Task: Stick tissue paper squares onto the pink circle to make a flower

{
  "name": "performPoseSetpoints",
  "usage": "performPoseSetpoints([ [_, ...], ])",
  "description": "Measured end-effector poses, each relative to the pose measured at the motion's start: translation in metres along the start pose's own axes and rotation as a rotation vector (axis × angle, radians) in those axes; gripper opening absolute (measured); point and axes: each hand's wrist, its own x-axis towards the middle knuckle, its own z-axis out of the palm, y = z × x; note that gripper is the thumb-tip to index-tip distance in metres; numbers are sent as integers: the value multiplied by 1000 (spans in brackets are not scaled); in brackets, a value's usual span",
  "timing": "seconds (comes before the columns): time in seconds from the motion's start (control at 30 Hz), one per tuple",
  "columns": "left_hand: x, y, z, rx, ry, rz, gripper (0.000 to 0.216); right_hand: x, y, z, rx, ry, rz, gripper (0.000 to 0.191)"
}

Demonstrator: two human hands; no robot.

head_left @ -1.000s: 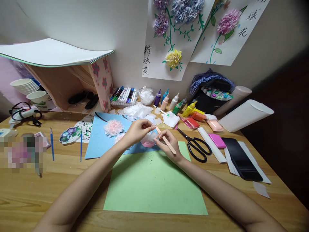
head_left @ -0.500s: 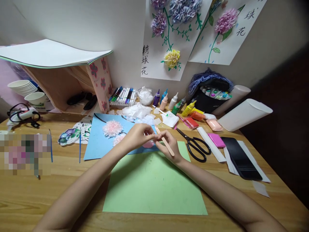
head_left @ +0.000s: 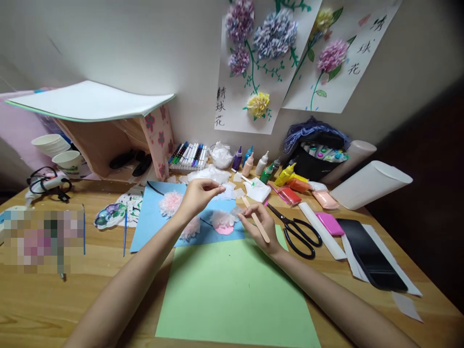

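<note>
My right hand [head_left: 259, 227] grips a flat wooden stick [head_left: 255, 219], its tip pointing toward the back of the desk, and its fingertips pinch a small tissue scrap [head_left: 237, 211]. My left hand [head_left: 198, 193] hovers with fingers pinched together over a blue sheet [head_left: 152, 222]; what they hold, if anything, is too small to name. On the blue sheet lie a pink tissue flower [head_left: 170, 203] and a second pink fluffy flower [head_left: 223, 221] between my hands. A green paper sheet [head_left: 232, 290] lies in front of me.
Black scissors [head_left: 299, 229] lie right of my right hand, then a pink block [head_left: 329, 223] and a black phone [head_left: 369, 253]. Paint bottles [head_left: 253, 162], markers [head_left: 188, 154] and white tissue scraps [head_left: 210, 174] line the back. A palette [head_left: 108, 215] and brushes lie at left.
My left hand has pulled away from my right hand and lifted toward the back left. The pink flower between them now lies uncovered. The camera view tilted up slightly.
</note>
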Motion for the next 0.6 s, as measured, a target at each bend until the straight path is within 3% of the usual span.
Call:
performPoseSetpoints([
  [0.17, 75, -10, -22, 252, 267, 22, 19, 17, 13, -9, 14, 109, 72, 24],
  [0.33, 141, -21, -11, 321, 281, 101, 18, 20, 22, -7, 74, 52, 181, 25],
  [0.47, 165, -25, 5, 368, 212, 161, 24, 20, 22, -5, 135, 25, 193, 27],
  [0.6, 156, -14, 9, 388, 246, 222, 29, 20, 21, -5, 161, 6, 201, 28],
])
